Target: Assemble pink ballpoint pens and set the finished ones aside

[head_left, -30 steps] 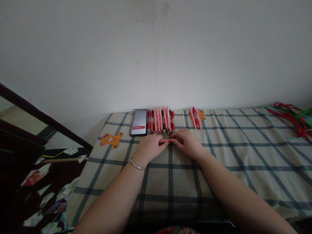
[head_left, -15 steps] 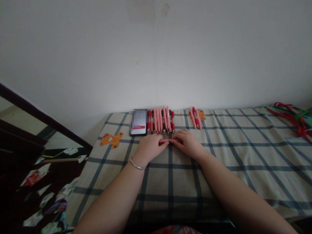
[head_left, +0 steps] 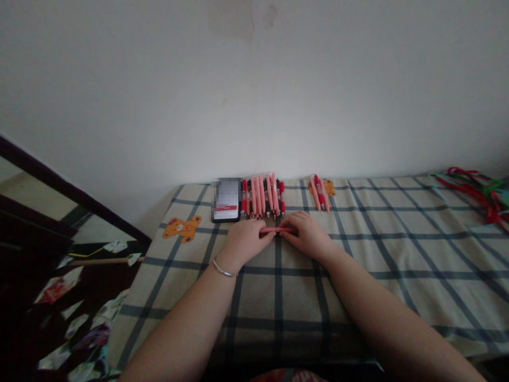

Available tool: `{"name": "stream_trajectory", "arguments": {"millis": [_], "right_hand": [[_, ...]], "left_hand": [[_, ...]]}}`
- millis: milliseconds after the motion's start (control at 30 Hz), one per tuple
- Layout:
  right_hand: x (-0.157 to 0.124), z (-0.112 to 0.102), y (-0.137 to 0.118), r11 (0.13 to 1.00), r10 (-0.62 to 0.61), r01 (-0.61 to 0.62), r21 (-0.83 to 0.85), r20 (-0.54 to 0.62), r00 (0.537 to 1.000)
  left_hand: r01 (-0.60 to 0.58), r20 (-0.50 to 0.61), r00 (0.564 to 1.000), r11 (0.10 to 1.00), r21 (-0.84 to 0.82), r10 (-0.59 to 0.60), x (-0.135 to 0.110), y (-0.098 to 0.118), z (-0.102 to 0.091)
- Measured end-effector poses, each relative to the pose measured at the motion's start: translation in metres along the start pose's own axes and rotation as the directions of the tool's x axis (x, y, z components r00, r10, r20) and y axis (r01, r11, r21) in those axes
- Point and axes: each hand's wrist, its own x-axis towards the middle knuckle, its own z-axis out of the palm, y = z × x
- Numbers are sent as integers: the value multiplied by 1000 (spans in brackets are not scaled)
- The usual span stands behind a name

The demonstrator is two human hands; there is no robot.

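A slim pink pen (head_left: pixel 269 230) lies level between my hands, just above or on the checked cloth. My left hand (head_left: pixel 244 240) is closed around its left part, thumb along the near side. The other part is pinched between thumb and fingers of my right hand (head_left: pixel 308 236). Fingers hide some of the pen, so I cannot tell whether it is in one piece. Right behind my hands, a row of pink, red and black pens (head_left: pixel 260 196) lies side by side. A smaller group of pens (head_left: pixel 319 193), pink and red, rests farther right.
A phone (head_left: pixel 226 199) with a lit screen lies left of the pen row. The checked cloth (head_left: pixel 258 297) covers the surface up to a white wall (head_left: pixel 254 106). Red and green ribbons (head_left: pixel 477 191) are heaped at far right. Scraps (head_left: pixel 59 286) litter the lower area at left.
Both hands have stayed in the same place. Slightly more of the pink pen shows between the fingers of my right hand.
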Motion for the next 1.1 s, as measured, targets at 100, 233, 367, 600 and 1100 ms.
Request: {"name": "stream_trajectory", "arguments": {"millis": [100,233,367,600,1100], "right_hand": [[0,0,0,1000,-1,1,3,2,1000],[0,-1,-2,1000,-2,2,-3,9,1000],[0,-2,-4,1000,7,-7,-9,1,1000],[1,-2,-3,1000,-3,4,-27,19,1000],[0,-1,-2,1000,8,-8,-10,-4,1000]], "left_hand": [[-7,-2,1000,1000,1,7,0,0,-1],[-7,1,1000,1000,3,7,0,0,-1],[-10,-14,1000,1000,10,10,0,0,0],[-13,-16,1000,1000,10,13,0,0,0],[2,4,1000,1000,4,-2,0,2,-2]]}}
